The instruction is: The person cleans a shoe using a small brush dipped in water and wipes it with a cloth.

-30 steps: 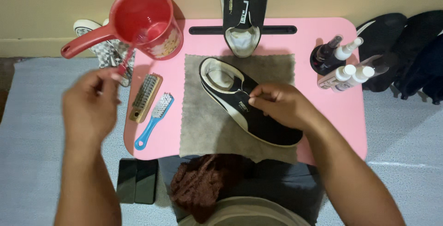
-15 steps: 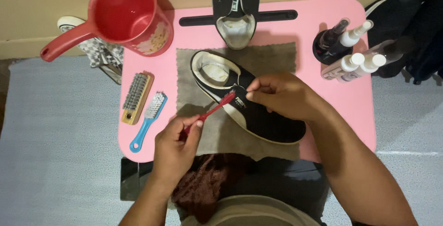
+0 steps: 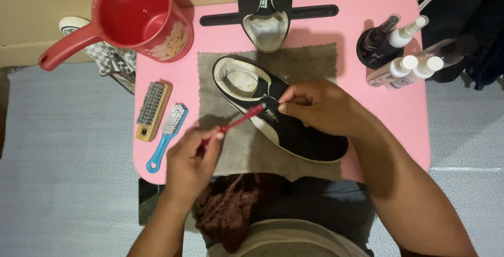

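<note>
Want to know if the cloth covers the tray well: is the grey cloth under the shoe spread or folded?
Spread: the grey cloth lies flat under the black shoe, its edges showing.

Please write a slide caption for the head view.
Left hand brushes a black shoe with a red toothbrush; right hand steadies it.

Both forearms are bare and sleeveless to the frame's lower edge; a beige cloth garment shows at bottom centre, with dark grey trousers above it.
</note>
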